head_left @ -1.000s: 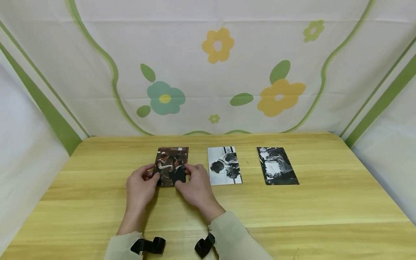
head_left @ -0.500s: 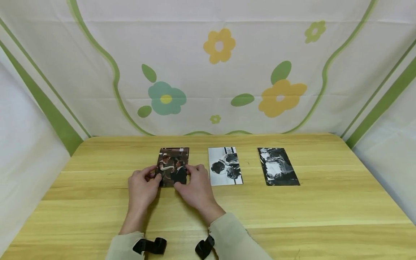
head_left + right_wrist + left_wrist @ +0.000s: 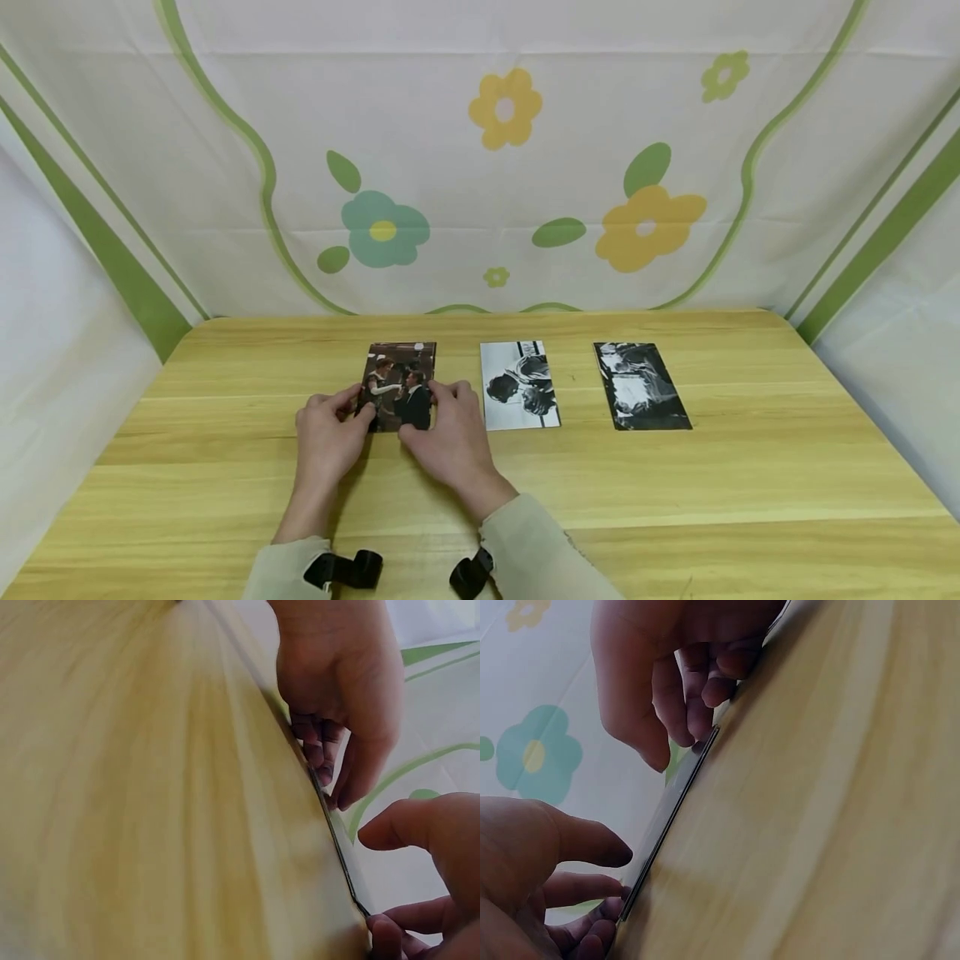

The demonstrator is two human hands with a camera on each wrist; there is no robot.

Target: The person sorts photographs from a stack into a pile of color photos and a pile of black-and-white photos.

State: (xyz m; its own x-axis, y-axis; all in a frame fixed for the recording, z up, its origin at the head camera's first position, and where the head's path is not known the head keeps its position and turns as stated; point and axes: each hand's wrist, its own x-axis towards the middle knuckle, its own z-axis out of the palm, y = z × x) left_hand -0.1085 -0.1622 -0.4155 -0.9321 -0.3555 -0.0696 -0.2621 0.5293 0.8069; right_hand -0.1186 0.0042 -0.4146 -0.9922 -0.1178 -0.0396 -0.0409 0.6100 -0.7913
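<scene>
A small stack of photo cards (image 3: 395,379), its top one a dark colour picture of two people, lies flat on the wooden table. My left hand (image 3: 327,437) holds its left edge, fingers curled at the side and thumb over the near corner. At the right edge my right hand (image 3: 452,437) holds it the same way, thumb by the near edge. Both wrist views show the stack's thin dark edge (image 3: 667,825) low against the table, with fingers at either end. Whether the thumbs press on the top card is hard to tell.
To the right lie a black-and-white photo card (image 3: 519,385) with a light background and a darker black-and-white photo card (image 3: 642,386). The wooden table (image 3: 712,500) ends at a white cloth backdrop (image 3: 450,150) with printed flowers. Black straps (image 3: 343,569) sit at both sleeves.
The hands stay on the stack, its edges slightly shifted. My right thumb has slid a little left and toward me. The other two photo cards keep their places.
</scene>
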